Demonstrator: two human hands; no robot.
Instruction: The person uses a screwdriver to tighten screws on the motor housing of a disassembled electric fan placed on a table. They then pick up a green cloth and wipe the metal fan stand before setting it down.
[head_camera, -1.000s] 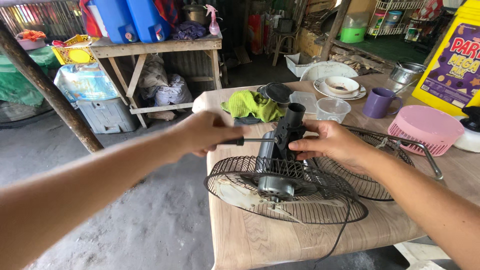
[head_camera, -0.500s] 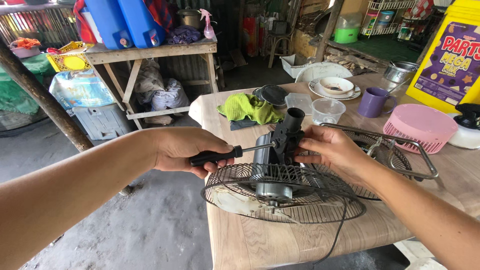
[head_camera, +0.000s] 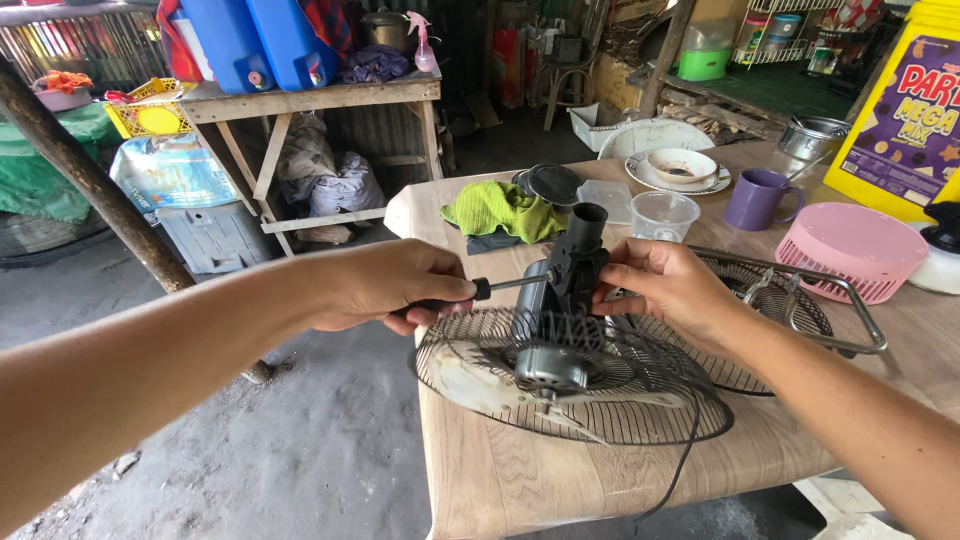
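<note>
My left hand (head_camera: 385, 288) clenched on screwdriver (head_camera: 470, 290), tip into fan motor housing (head_camera: 560, 290) from 9 o'clock. Right hand (head_camera: 665, 290) grasps housing, steadying it. Fan grille (head_camera: 600, 400) flat on worktop (head_camera: 500, 470), near edge.

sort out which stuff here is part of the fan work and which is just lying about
In hand:
left hand gripping the black-handled screwdriver
right hand steadying the dark plastic fan motor housing
round wire fan guard
black power cord

Lying about:
green cloth
purple mug
clear plastic cup
pink slotted basket
white bowl on plate
</note>
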